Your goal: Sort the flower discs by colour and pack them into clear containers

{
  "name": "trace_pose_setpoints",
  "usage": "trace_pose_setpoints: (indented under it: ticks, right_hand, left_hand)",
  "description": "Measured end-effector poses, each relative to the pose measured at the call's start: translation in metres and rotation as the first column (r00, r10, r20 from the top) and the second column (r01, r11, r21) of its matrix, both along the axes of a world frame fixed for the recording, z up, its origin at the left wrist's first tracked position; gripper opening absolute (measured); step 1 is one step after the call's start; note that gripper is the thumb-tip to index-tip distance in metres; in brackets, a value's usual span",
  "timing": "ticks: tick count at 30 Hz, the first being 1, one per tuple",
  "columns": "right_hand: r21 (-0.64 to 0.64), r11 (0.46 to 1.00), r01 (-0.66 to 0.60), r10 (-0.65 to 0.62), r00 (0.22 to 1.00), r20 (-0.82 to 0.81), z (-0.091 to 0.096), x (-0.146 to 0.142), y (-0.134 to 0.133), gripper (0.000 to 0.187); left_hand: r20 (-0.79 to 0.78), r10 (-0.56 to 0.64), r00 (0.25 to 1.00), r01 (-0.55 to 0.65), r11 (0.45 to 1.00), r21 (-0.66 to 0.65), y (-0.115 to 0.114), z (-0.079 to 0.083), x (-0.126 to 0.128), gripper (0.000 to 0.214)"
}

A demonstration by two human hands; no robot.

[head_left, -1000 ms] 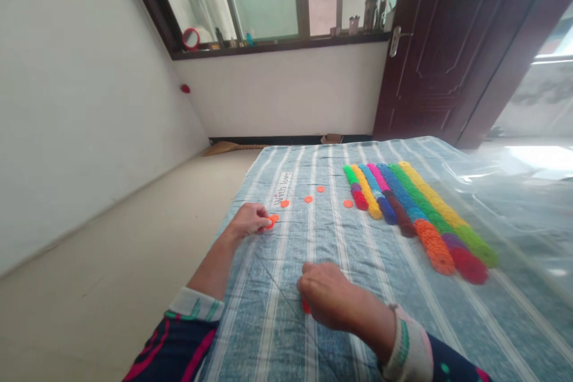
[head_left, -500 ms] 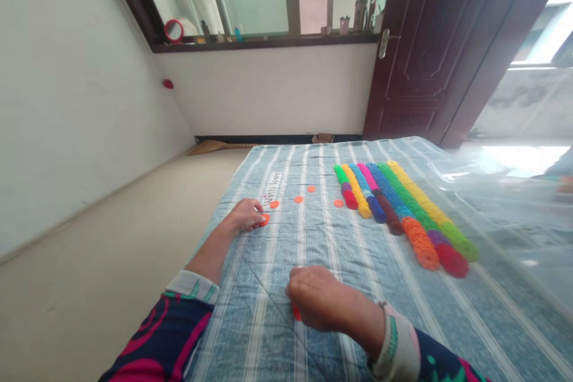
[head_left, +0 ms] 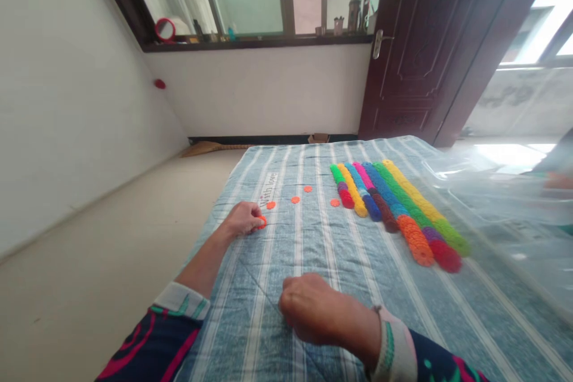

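My left hand [head_left: 244,219] pinches the edge of a small orange scalloped disc [head_left: 262,222] at the left side of the striped bed cover [head_left: 273,274]. Closer to me, my right hand [head_left: 308,308] is curled into a closed shape low over the cover. Its fingertips point down and away, so whatever they hold is hidden. Beyond my left hand, several loose orange discs [head_left: 295,200] lie flat and apart from one another. Overlapping rows of coloured discs [head_left: 394,191] stretch across the right part of the cover, and one row ends in orange discs [head_left: 415,242].
A clear plastic box [head_left: 496,191], partly blurred, stands at the right. Behind the bed are a white wall [head_left: 268,89] and a dark red door [head_left: 407,54]. A windowsill [head_left: 268,43] carries a mirror, a flask and small items. A broom [head_left: 206,148] lies on the floor.
The orange piece that showed under my right hand is now out of sight. My left hand keeps its pinch with little movement. The view has turned slightly.
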State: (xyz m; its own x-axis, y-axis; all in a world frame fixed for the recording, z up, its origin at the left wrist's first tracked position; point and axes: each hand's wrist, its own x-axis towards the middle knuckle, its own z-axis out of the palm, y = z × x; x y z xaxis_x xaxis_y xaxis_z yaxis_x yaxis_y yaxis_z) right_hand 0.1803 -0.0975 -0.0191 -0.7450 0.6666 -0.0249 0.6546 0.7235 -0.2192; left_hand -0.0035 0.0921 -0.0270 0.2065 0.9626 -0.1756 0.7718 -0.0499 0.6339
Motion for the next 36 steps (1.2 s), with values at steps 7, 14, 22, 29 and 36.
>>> trace_pose_setpoints:
  ticks: [7,14,22,29,36]
  right_hand:
    - [0.098,0.994,0.056,-0.056,0.998,-0.001,-0.01,-0.004,-0.006,0.007]
    - [0.066,0.993,0.102,-0.102,0.995,-0.004,-0.021,-0.005,-0.006,0.008]
    - [0.052,0.995,0.086,-0.085,0.996,-0.021,-0.018,0.0,-0.005,0.015]
    - [0.007,0.997,0.083,-0.083,0.997,0.0,-0.019,0.0,-0.002,0.015]
    - [-0.111,0.993,0.037,-0.02,0.989,0.144,0.014,0.001,0.011,0.013]
  left_hand:
    - [0.132,-0.016,0.991,0.02,0.999,-0.028,-0.005,0.004,-0.001,0.014]
    - [0.19,0.078,0.979,-0.07,0.997,-0.044,0.009,0.006,0.007,0.012]
    - [0.105,0.067,0.992,-0.063,0.997,-0.039,0.044,-0.001,0.027,0.009]
    - [-0.039,0.044,0.998,-0.047,0.997,-0.056,0.057,-0.001,0.033,0.014]
    - [-0.114,0.037,0.993,-0.044,0.998,-0.055,0.059,0.005,0.034,0.014]
